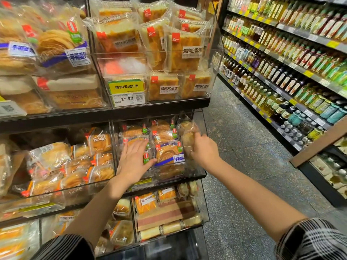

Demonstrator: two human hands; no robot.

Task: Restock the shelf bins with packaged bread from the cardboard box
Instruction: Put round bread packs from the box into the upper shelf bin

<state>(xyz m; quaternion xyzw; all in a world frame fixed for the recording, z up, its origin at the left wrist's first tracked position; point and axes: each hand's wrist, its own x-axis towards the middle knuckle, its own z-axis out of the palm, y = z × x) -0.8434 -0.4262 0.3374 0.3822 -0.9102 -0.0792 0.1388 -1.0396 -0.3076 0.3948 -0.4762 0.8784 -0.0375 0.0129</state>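
Hiding its label (blurred), right hand (203, 150) grips bread pack (186, 135).

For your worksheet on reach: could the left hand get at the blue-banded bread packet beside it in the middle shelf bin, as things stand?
Probably yes. The left hand lies flat on packets right next to the blue-banded bread packet, which sits unobstructed at the bin's open front; the right hand grips another packet further right.
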